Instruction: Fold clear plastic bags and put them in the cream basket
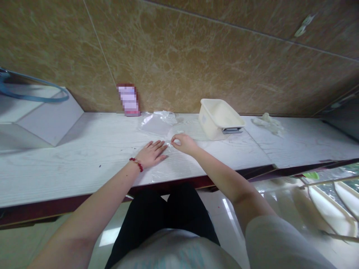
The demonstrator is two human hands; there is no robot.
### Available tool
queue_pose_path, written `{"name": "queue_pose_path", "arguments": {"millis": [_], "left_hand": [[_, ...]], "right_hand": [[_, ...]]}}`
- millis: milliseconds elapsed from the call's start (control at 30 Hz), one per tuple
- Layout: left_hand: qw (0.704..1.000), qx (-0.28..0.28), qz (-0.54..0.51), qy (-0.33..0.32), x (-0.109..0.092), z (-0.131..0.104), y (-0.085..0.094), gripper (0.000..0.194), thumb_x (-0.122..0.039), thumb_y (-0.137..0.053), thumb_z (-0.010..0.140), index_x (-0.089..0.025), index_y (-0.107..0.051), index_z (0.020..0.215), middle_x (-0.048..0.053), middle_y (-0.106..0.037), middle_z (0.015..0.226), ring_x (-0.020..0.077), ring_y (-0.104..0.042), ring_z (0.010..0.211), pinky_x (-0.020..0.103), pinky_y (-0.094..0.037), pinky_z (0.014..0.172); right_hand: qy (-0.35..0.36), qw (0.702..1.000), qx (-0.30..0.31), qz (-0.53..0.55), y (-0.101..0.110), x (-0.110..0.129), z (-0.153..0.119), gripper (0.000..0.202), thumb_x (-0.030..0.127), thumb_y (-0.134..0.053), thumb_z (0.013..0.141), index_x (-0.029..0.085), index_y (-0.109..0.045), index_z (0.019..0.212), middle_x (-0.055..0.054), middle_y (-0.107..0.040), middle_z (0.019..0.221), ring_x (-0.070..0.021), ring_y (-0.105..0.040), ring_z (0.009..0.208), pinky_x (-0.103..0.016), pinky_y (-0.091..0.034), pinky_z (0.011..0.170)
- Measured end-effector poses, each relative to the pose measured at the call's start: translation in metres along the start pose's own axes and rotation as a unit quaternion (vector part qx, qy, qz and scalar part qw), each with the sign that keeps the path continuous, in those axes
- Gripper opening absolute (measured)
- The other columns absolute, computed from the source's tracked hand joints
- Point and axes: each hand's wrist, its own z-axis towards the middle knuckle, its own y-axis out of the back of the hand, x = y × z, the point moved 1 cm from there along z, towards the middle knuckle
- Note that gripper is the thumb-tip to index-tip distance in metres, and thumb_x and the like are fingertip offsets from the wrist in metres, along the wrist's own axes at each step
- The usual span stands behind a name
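My left hand, with a red bead bracelet at the wrist, lies flat with its fingers stretched out on the white wood-grain tabletop. Close to its right, my right hand is in a pinch, thumb and forefinger meeting. A clear plastic bag shows between the hands, gripped at my right fingertips. Its outline is hard to see against the white surface. Just beyond my hands lies a stack of clear plastic bags.
A cream plastic bin stands to the right, with crumpled whitish material beyond it. A phone leans against the brown marbled wall. At the left sits a white box with a blue strap on top.
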Motion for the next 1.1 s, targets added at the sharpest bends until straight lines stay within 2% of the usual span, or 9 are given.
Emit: {"name": "queue_pose_path", "arguments": {"millis": [133, 267, 467, 733, 900, 1100], "left_hand": [[1.000, 0.009, -0.004, 0.004, 0.000, 0.001, 0.000, 0.059, -0.053, -0.018, 0.085, -0.019, -0.036, 0.129, 0.008, -0.032, 0.138, 0.0212, -0.024, 0.128, 0.040, -0.014, 0.103], [1.000, 0.012, -0.005, 0.005, 0.000, 0.001, 0.001, 0.058, -0.053, -0.018, 0.085, -0.019, -0.036, 0.129, 0.007, -0.031, 0.138, 0.0205, -0.024, 0.128, 0.039, -0.015, 0.103], [1.000, -0.002, -0.024, 0.004, 0.001, 0.001, -0.001, 0.058, -0.052, -0.020, 0.085, -0.019, -0.032, 0.131, 0.007, -0.035, 0.136, 0.0192, -0.027, 0.127, 0.039, -0.017, 0.104], [0.994, -0.057, -0.084, 0.037, 0.015, 0.005, -0.004, 0.056, -0.044, -0.019, 0.087, -0.008, -0.036, 0.126, 0.013, -0.041, 0.131, 0.0177, -0.036, 0.121, 0.032, -0.026, 0.102], [0.999, -0.025, -0.041, 0.015, 0.013, 0.020, -0.005, 0.052, -0.037, -0.023, 0.086, -0.006, -0.040, 0.125, 0.013, -0.039, 0.133, 0.0202, -0.029, 0.126, 0.033, -0.023, 0.104], [1.000, 0.004, -0.022, 0.000, -0.001, 0.038, -0.003, 0.050, -0.037, -0.024, 0.086, -0.015, -0.032, 0.131, 0.007, -0.034, 0.137, 0.0202, -0.023, 0.128, 0.039, -0.022, 0.103]], "right_hand": [[0.025, 0.999, 0.016, -0.015, -0.015, 0.003, -0.017, 0.011, 0.022, -0.053, 0.076, 0.018, -0.061, 0.082, -0.003, -0.064, 0.083, -0.0140, -0.056, 0.084, -0.026, -0.037, 0.081], [0.022, 0.999, 0.009, -0.028, -0.024, 0.003, -0.026, 0.011, 0.021, -0.053, 0.075, 0.018, -0.061, 0.082, -0.003, -0.064, 0.085, -0.0145, -0.055, 0.086, -0.027, -0.037, 0.081], [0.023, 0.998, 0.019, -0.051, -0.028, 0.000, -0.036, 0.012, 0.021, -0.052, 0.076, 0.018, -0.061, 0.084, -0.005, -0.063, 0.087, -0.0154, -0.053, 0.088, -0.029, -0.035, 0.081], [0.028, 0.998, 0.008, -0.048, -0.030, -0.001, -0.039, 0.011, 0.020, -0.053, 0.075, 0.018, -0.061, 0.082, -0.004, -0.062, 0.085, -0.0157, -0.051, 0.089, -0.030, -0.034, 0.082], [0.027, 0.999, -0.001, -0.044, -0.030, -0.001, -0.039, 0.010, 0.021, -0.053, 0.075, 0.019, -0.061, 0.081, -0.004, -0.062, 0.085, -0.0158, -0.050, 0.089, -0.030, -0.033, 0.082], [0.047, 0.998, 0.004, -0.038, -0.031, -0.003, -0.040, 0.010, 0.021, -0.054, 0.075, 0.020, -0.062, 0.081, -0.002, -0.062, 0.086, -0.0151, -0.049, 0.090, -0.030, -0.031, 0.083]]}}
